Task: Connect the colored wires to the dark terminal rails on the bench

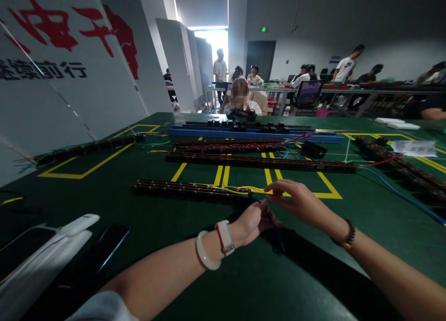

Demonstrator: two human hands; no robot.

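My left hand (251,222) is closed just off the right end of a long dark strip (188,188) that carries thin rods and wires. A thin dark-blue wire-like piece (279,241) hangs out below its fingers; their inner side is hidden. My right hand (294,199) reaches in from the right, above and beside the left one. Its thumb and forefinger come together at the end of the yellow wires (256,189), which run out from the strip. The strip lies flat on the green table (195,246).
Behind lie more wired strips (258,160), a blue rail (195,132) and a black block (313,150). Another strip (400,165) lies at right, one (90,147) at left. A phone (101,251) and white case (75,232) rest front left. A person (240,95) sits opposite.
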